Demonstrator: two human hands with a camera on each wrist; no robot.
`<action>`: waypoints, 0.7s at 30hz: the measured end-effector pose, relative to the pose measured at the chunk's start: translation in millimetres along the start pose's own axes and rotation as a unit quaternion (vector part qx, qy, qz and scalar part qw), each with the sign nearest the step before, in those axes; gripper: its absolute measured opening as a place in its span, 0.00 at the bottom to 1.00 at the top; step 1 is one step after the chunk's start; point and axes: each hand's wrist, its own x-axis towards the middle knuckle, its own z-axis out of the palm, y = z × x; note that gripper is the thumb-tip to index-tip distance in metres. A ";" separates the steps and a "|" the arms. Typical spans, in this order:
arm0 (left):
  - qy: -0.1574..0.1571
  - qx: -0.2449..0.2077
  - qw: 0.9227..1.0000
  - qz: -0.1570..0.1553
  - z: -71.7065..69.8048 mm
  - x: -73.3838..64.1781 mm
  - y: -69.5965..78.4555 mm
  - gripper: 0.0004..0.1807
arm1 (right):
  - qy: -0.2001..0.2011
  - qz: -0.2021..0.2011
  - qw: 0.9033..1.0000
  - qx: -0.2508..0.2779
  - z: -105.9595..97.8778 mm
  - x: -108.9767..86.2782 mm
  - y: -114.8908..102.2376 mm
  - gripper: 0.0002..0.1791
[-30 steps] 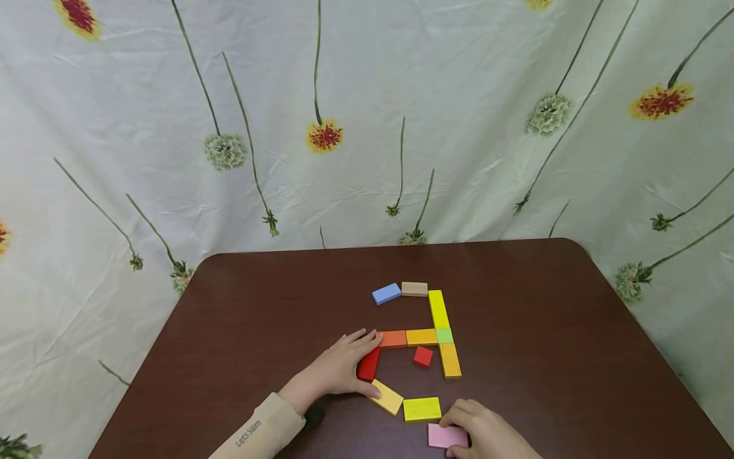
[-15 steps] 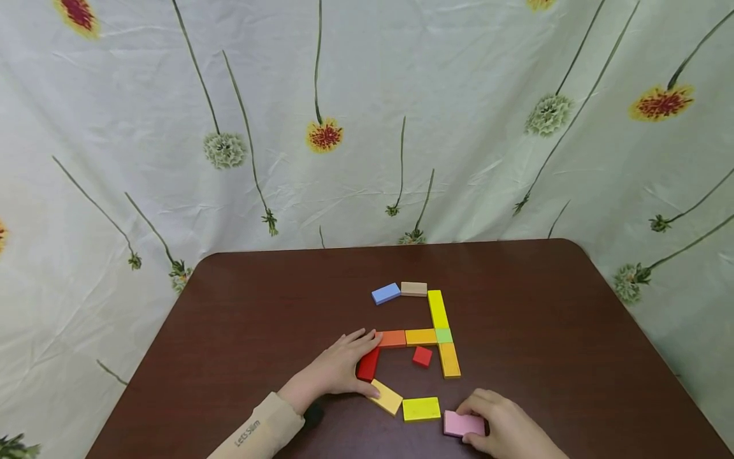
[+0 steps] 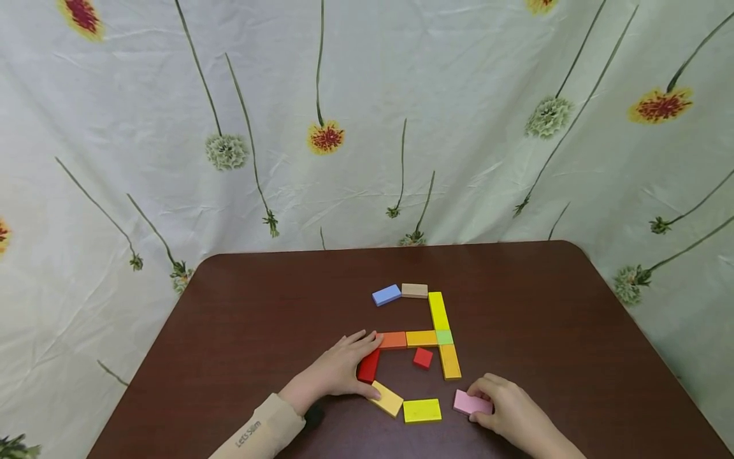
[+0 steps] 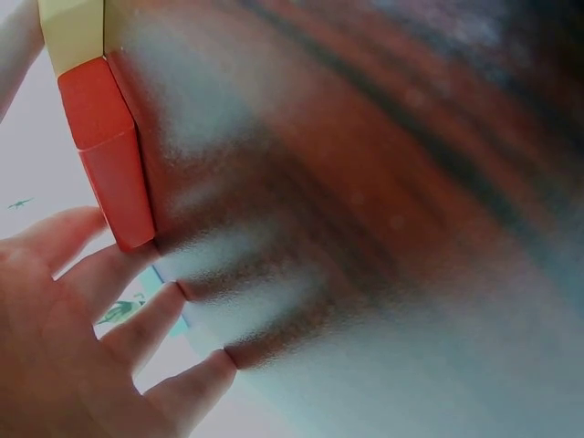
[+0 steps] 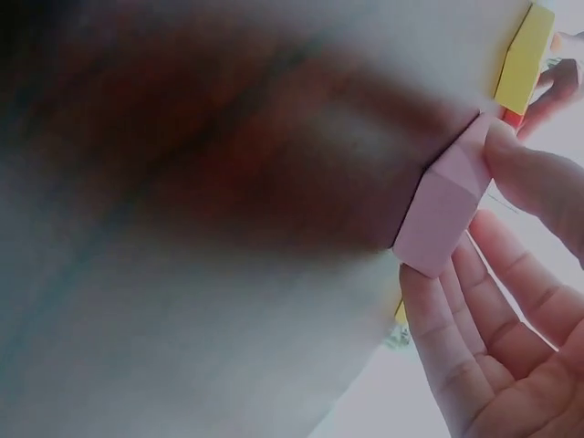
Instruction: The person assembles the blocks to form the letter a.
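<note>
My left hand [image 3: 341, 366] rests on the table with its fingers spread. Its index fingertip touches the end of an orange-red block [image 3: 393, 341], beside the red block [image 3: 367, 368], and its thumb lies on the cream block [image 3: 388, 400]. In the left wrist view the red block [image 4: 111, 151] meets the cream block end to end. My right hand [image 3: 513, 411] pinches a pink block [image 3: 470, 401] between thumb and fingers, close to the table surface. A gap separates the pink block from the bright yellow block [image 3: 422, 411], whose left end meets the cream block's corner.
An orange block [image 3: 421, 338], a green block [image 3: 444, 336] and a tall yellow block [image 3: 438, 310] continue the line. Behind lie a blue block [image 3: 387, 295] and a tan block [image 3: 415, 291]. A small red block [image 3: 423, 357] sits inside the outline. A flowered cloth [image 3: 367, 185] hangs behind.
My right hand has moved the pink block rightward and away from me, from below the bright yellow block's right end to its right side. The left hand has stayed in place.
</note>
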 end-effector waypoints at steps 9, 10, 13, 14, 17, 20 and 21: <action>-0.002 0.001 1.000 0.000 0.4 -0.1 -0.9 0.55 | -0.018 0.003 1.000 0.000 0.3 4.2 -1.0 0.16; -0.002 0.002 1.000 0.000 0.7 -0.4 -0.8 0.55 | -0.023 0.009 1.000 0.000 0.5 5.0 -1.8 0.16; -0.003 0.002 1.000 -0.001 1.1 -0.9 -0.2 0.55 | -0.034 0.025 0.999 -0.003 1.7 7.0 -4.8 0.16; -0.003 0.001 1.000 -0.001 1.2 -1.1 0.0 0.55 | -0.034 0.029 0.999 -0.005 1.9 7.5 -6.0 0.16; -0.001 0.001 1.000 0.000 1.0 -1.5 0.4 0.55 | -0.035 0.036 0.999 -0.012 1.9 9.1 -8.4 0.16; 0.000 0.003 1.000 -0.001 0.9 -1.6 0.3 0.56 | -0.028 0.030 0.999 -0.018 0.6 10.4 -10.5 0.16; 0.000 0.005 1.000 -0.001 0.7 -1.8 0.2 0.56 | -0.022 0.029 0.999 -0.020 -0.1 11.4 -11.4 0.15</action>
